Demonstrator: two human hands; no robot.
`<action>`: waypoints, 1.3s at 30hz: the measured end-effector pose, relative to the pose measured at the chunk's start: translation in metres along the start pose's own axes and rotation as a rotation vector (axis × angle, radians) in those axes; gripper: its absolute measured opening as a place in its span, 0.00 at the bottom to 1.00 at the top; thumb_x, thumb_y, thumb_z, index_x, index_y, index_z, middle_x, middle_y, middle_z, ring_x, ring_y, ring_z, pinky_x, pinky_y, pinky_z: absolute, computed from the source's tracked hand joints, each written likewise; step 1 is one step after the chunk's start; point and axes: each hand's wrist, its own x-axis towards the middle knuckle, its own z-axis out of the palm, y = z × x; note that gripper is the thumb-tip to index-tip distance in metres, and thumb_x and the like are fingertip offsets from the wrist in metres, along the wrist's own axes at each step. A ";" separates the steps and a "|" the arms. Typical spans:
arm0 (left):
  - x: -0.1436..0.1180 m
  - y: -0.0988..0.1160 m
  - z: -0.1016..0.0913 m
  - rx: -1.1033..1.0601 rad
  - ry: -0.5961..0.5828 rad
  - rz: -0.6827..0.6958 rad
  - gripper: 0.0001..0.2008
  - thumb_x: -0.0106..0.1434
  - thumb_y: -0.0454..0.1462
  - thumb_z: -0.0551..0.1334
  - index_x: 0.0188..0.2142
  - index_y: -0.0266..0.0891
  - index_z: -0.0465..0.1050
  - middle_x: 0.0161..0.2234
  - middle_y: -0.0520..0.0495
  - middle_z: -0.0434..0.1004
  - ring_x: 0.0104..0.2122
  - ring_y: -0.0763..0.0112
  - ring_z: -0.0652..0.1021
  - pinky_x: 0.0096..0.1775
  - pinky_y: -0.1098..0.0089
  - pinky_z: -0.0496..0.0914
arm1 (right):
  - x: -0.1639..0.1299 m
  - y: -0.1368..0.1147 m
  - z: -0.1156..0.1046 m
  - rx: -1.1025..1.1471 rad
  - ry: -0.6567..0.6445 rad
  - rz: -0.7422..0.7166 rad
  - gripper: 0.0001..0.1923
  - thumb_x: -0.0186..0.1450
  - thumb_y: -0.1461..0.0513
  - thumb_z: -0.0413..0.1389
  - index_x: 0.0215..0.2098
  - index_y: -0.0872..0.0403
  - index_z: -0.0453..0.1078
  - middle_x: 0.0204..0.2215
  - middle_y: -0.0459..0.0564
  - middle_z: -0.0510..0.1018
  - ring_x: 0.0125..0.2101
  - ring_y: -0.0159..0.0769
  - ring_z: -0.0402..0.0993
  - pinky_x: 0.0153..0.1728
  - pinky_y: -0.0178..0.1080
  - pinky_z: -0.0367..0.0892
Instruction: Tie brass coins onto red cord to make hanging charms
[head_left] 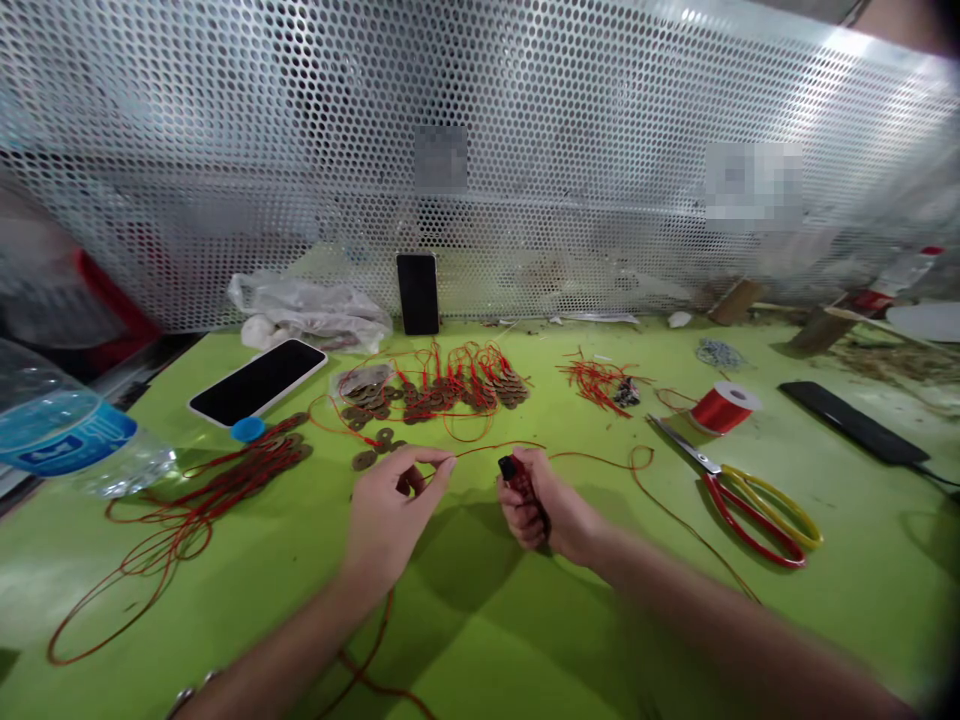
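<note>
Between thumb and forefinger, my left hand (397,500) pinches a thin red cord (480,449), which runs right toward my other hand. My right hand (551,510) is wrapped round a dark red lighter (519,476) with a black top; no flame shows. Just beyond my left hand lie loose brown holed coins (365,460). Farther back, several stacks of such coins (450,390) are tied with red cord. Another bundle of corded coins (262,465) spreads out at the left, its long loops trailing toward me.
Scissors (735,492) with red and yellow handles lie right, beside a red thread spool (724,407). Cord scraps (600,385) sit behind. One phone (259,381) lies flat; another phone (418,293) leans on the perforated metal screen (525,120). A water bottle (67,430) lies left; a black power bank (855,422) right.
</note>
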 end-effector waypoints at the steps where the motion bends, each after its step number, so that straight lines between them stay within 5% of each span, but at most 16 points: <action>1: 0.000 0.000 0.000 0.000 0.001 0.001 0.12 0.55 0.46 0.62 0.29 0.40 0.75 0.16 0.57 0.59 0.18 0.76 0.61 0.20 0.74 0.54 | 0.000 0.000 0.000 -0.003 0.001 0.001 0.23 0.64 0.50 0.30 0.17 0.52 0.48 0.09 0.36 0.45 0.11 0.24 0.34 0.10 0.27 0.36; 25: -0.003 0.003 0.001 0.035 -0.039 0.036 0.09 0.55 0.43 0.62 0.27 0.41 0.75 0.16 0.56 0.63 0.17 0.75 0.62 0.21 0.73 0.55 | 0.000 -0.001 0.003 -0.006 0.022 0.031 0.21 0.64 0.53 0.30 0.17 0.52 0.48 0.09 0.36 0.44 0.11 0.24 0.33 0.11 0.28 0.34; 30: -0.001 0.003 -0.001 -0.002 0.022 0.042 0.10 0.55 0.45 0.61 0.29 0.41 0.75 0.17 0.56 0.61 0.18 0.75 0.61 0.21 0.73 0.55 | -0.015 -0.006 -0.012 -0.046 -0.052 -0.023 0.25 0.64 0.51 0.33 0.28 0.57 0.63 0.15 0.44 0.61 0.15 0.27 0.52 0.17 0.30 0.51; 34: 0.001 0.007 -0.003 -0.027 0.058 0.027 0.12 0.55 0.46 0.61 0.29 0.40 0.74 0.16 0.57 0.58 0.18 0.75 0.60 0.20 0.73 0.54 | -0.033 -0.011 -0.030 -0.286 0.057 -0.104 0.20 0.59 0.57 0.43 0.40 0.60 0.67 0.28 0.52 0.71 0.25 0.31 0.62 0.25 0.33 0.57; 37: 0.002 0.009 -0.004 -0.020 0.053 0.008 0.12 0.54 0.46 0.61 0.29 0.40 0.74 0.16 0.57 0.58 0.17 0.76 0.59 0.19 0.73 0.53 | -0.043 -0.013 -0.036 -0.749 0.160 -0.212 0.21 0.55 0.62 0.48 0.46 0.58 0.67 0.40 0.55 0.72 0.39 0.38 0.66 0.39 0.38 0.61; 39: 0.003 0.010 -0.004 -0.005 0.046 -0.007 0.12 0.54 0.46 0.61 0.29 0.39 0.74 0.16 0.57 0.58 0.17 0.75 0.59 0.19 0.73 0.53 | -0.046 -0.012 -0.037 -1.042 0.256 -0.324 0.24 0.57 0.64 0.48 0.52 0.56 0.65 0.49 0.55 0.68 0.50 0.43 0.61 0.51 0.44 0.55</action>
